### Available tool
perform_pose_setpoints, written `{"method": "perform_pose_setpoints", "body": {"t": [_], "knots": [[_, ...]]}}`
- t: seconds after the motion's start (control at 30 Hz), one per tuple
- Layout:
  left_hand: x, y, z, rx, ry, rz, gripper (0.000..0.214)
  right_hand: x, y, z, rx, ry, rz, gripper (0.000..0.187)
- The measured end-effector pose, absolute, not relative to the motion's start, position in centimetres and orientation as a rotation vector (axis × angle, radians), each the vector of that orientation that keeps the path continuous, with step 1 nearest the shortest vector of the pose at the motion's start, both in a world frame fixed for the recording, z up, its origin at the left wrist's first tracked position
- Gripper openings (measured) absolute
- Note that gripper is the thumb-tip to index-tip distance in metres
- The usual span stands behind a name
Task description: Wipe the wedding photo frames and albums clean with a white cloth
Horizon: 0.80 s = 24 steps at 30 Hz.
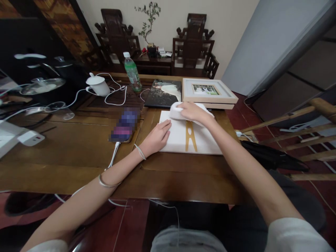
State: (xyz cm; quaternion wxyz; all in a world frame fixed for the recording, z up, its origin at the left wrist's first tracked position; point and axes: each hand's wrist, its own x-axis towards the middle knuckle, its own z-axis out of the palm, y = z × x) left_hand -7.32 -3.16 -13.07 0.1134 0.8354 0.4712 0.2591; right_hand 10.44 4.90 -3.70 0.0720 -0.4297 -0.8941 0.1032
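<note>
My left hand (156, 137) lies flat with its fingers stretched over the left edge of a white rectangular panel (173, 140). A gold shape (191, 138) with two legs and an oval gap marks the panel's face; its upper part is covered. My right hand (193, 111) is closed on a folded white cloth (176, 111) against the panel's far part. Whether it is fabric or paper, I cannot tell. Just behind lie a dark photo panel (162, 93) and a pale wooden picture frame (223, 91), stacked on another pale piece.
On the wooden table (78, 161), a phone (124, 126) charges left of my left hand. Farther back stand a green-labelled bottle (133, 73) and a white lidded cup (97, 85). A clear plastic cup (61, 111), white cables and a charger (31, 137) occupy the left side.
</note>
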Motion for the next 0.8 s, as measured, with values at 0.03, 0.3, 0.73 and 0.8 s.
{"method": "perform_pose_setpoints", "body": {"t": [0.03,0.3,0.73,0.8], "knots": [[-7.3,-3.2,-13.2,2.443,1.387,0.753,0.043,12.0,5.2,-3.7,-1.335,-2.649,0.349,0.035],[-7.3,-3.2,-13.3,2.443,1.396,0.765,0.042,22.1,0.7,-5.3,-1.419,-2.571,0.278,0.034],[-7.2,-3.2,-13.1,2.435,1.386,0.777,0.043,24.6,-12.1,-5.5,-1.133,-2.708,0.48,0.031],[-7.2,-3.2,-13.0,2.443,1.391,0.756,0.043,24.5,-10.3,-5.7,-1.164,-2.655,0.428,0.03]]}}
